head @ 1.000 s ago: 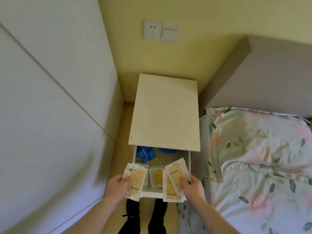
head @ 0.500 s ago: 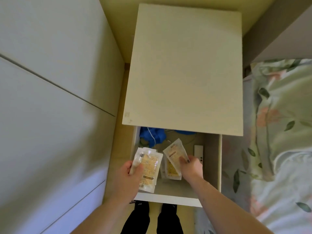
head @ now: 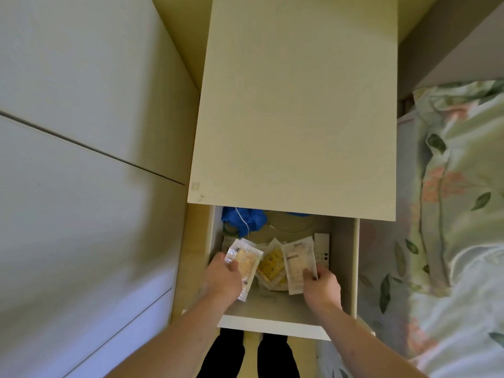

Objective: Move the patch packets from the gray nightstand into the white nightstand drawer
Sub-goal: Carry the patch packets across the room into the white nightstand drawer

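Packets are down inside the open white nightstand drawer (head: 351, 268). The left hand (head: 222, 279) grips one patch packet (head: 244, 261) at the drawer's left side, thumb pinching its face. The right hand (head: 321, 285) pinches another packet (head: 300, 261) toward the drawer's right. Yellow packets (head: 270, 266) lie between them. Best to lay both flat on the drawer floor, clear of the blue cloth (head: 242, 221) at its back, then let go.
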Available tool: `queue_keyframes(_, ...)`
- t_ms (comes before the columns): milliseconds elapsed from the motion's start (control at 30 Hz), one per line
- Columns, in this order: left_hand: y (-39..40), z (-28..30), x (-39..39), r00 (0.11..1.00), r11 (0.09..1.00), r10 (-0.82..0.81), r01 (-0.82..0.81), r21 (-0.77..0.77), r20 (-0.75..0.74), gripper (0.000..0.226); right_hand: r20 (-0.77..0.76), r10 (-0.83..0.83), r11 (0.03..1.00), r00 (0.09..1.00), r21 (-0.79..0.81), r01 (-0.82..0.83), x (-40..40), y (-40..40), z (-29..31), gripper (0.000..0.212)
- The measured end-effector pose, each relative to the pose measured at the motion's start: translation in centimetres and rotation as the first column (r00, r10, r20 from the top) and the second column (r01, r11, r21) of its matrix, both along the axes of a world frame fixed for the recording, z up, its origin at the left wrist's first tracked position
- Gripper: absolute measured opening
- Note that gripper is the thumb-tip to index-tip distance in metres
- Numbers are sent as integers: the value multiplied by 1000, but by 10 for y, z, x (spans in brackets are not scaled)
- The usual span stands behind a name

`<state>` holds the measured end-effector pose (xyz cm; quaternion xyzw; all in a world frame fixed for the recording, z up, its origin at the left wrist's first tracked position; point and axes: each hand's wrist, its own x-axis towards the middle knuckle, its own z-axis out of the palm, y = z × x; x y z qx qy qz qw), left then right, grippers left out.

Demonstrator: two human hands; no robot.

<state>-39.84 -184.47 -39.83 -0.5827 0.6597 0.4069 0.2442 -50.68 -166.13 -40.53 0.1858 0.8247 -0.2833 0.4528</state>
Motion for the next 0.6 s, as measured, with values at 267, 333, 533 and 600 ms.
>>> queue_keyframes(267,19,-22,3,964,950,-230,252,-183,133,40,7,1,1000,1000,-27,-1,5,16,-3,32)
queue_keyframes(333,24,-21,8,947,915,-296,319,-245,129,57,26,4,1000,1000,-28,-3,6,17,-5,32)
queue_keyframes(533,23,-14,18,926,872,-362,378,-312,110,65,48,32,998,998,-48,-29,7,12,-1,34)
queue_keyframes(600,22,-10,20,926,874,-361,376,-307,105,60,60,28,998,998,-53,-25,6,10,2,35)
